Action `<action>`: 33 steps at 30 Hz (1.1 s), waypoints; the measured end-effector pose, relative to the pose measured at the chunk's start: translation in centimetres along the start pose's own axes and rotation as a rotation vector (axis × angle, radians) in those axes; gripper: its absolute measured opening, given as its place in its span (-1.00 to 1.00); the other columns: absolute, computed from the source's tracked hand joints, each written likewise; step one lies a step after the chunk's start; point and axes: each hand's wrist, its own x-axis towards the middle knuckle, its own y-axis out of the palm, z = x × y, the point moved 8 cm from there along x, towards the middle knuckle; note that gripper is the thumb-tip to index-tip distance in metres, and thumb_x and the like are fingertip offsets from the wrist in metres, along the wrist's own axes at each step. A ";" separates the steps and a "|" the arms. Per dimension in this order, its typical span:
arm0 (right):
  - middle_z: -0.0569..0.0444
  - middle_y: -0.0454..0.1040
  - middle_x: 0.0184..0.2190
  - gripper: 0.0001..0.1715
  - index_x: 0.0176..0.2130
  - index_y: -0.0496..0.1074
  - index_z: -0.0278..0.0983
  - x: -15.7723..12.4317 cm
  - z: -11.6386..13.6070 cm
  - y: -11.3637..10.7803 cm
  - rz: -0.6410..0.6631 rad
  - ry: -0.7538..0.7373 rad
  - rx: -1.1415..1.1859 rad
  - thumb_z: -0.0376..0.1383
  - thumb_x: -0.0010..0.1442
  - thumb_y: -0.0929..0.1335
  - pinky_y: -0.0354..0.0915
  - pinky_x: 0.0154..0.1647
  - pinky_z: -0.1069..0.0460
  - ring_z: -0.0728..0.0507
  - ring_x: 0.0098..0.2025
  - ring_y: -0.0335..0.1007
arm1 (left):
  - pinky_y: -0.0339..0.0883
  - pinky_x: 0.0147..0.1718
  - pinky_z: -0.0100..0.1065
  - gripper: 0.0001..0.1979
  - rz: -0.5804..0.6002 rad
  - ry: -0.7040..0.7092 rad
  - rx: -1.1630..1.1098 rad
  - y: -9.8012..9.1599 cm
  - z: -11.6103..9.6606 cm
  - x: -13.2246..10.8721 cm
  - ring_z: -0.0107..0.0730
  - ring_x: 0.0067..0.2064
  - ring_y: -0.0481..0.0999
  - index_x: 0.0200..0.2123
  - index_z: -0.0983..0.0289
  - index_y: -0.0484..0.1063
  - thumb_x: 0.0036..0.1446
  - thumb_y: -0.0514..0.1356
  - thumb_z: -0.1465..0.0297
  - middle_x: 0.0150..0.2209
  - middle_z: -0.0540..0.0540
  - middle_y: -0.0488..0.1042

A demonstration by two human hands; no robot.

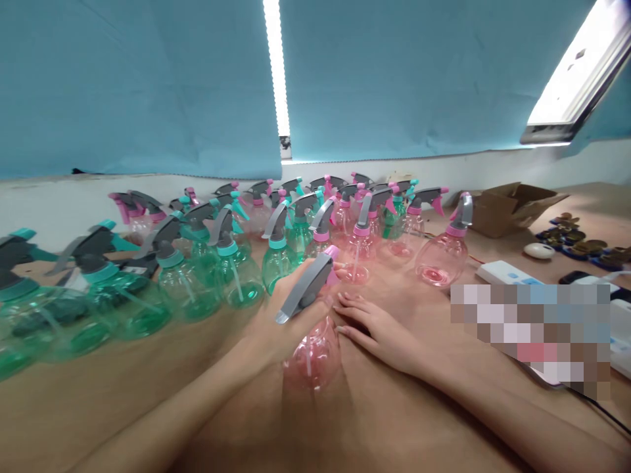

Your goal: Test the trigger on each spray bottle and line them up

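A pink see-through spray bottle [313, 358] with a grey and pink trigger head [308, 286] stands on the table in front of me. My left hand [273, 315] is closed around its neck, just under the trigger head, which hides some of the fingers. To the right of the bottle, my right hand [377, 327] lies low with its fingers stretched toward the bottle and the left hand. Its fingertips are very near the bottle's side; I cannot tell whether they touch it. A thin tube shows inside the bottle.
Green spray bottles [190, 289] line the left, with more pink bottles [441, 259] behind and to the right. An open cardboard box [507, 210], brass-coloured parts [582, 240], a white power strip [510, 272] and a blurred-out patch lie on the right. Blue sheeting [394, 79] hangs behind.
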 end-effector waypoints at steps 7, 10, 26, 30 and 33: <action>-0.10 0.32 0.24 -0.52 0.18 0.37 -0.22 0.0 0.0 -0.1 -0.019 -0.004 0.002 -0.13 0.33 0.28 0.06 0.32 -0.29 -0.28 0.29 0.17 | 0.35 -0.41 -0.30 -0.78 0.031 0.022 -0.017 0.2 0.0 0.2 -0.33 -0.41 0.42 -0.17 0.14 0.43 0.08 0.15 0.45 -0.42 -0.02 0.44; -0.09 0.31 0.24 -0.51 0.18 0.37 -0.22 0.0 -0.1 0.0 -0.013 -0.004 0.004 -0.13 0.33 0.28 0.07 0.32 -0.28 -0.29 0.30 0.16 | 0.36 -0.38 -0.30 -0.76 0.043 0.020 -0.022 0.3 0.0 0.3 -0.33 -0.41 0.43 -0.17 0.15 0.43 0.07 0.14 0.46 -0.42 -0.02 0.44; -0.08 0.32 0.23 -0.51 0.18 0.37 -0.24 0.0 0.3 -0.3 -0.008 0.003 -0.023 -0.12 0.35 0.25 0.07 0.33 -0.25 -0.26 0.30 0.17 | 0.20 -0.54 -0.39 -0.85 0.076 0.085 -0.010 0.6 -2.0 0.9 -0.43 -0.50 0.31 -0.35 0.21 0.40 -0.02 0.08 0.49 -0.50 -0.05 0.33; -0.10 0.32 0.24 -0.49 0.19 0.36 -0.28 0.0 0.3 -0.2 0.005 0.009 -0.028 -0.12 0.35 0.25 0.07 0.33 -0.24 -0.26 0.30 0.17 | 0.23 -0.48 -0.36 -0.85 0.082 0.091 -0.030 0.7 -2.0 1.0 -0.41 -0.46 0.35 -0.36 0.23 0.40 -0.02 0.08 0.50 -0.45 -0.02 0.38; -0.12 0.31 0.24 -0.50 0.19 0.36 -0.27 0.0 0.3 -0.3 -0.003 0.008 -0.018 -0.12 0.35 0.26 0.08 0.32 -0.26 -0.27 0.29 0.18 | 0.22 -0.47 -0.35 -0.88 0.088 0.090 -0.039 0.7 -2.1 1.0 -0.41 -0.45 0.34 -0.38 0.23 0.37 -0.01 0.08 0.50 -0.44 -0.02 0.37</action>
